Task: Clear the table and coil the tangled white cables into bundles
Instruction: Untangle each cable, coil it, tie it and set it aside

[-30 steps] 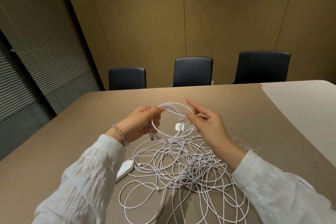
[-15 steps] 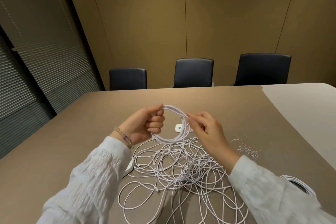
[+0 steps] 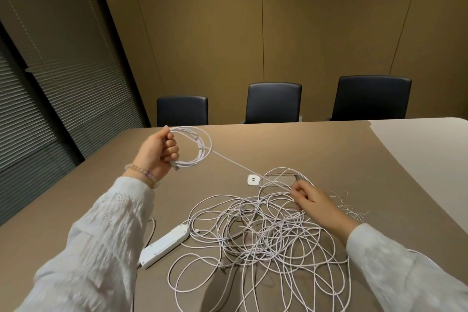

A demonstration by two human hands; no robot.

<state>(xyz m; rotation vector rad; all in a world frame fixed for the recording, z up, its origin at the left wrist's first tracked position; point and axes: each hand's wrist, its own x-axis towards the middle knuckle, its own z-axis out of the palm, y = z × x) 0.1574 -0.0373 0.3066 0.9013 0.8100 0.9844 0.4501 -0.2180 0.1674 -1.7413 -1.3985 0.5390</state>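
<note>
Since half a second ago, we see the hands spread apart. Our left hand (image 3: 158, 151) grips the coiled cable loops (image 3: 196, 145) raised at the left, while our right hand (image 3: 312, 201) pinches the taut strand (image 3: 243, 166) above the tangled white cables (image 3: 266, 233) on the surface (image 3: 329, 149), beside a white power strip (image 3: 164, 246).

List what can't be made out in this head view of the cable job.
- Tangled cables: how many separate cables; strands overlap, and the bottom edge cuts the pile off.
- Coil in the left hand: loop count; strands too fine and bunched.
- Power strip: near end hidden behind the left sleeve.
- Right hand: its fingers hide where they meet the taut strand.
</note>
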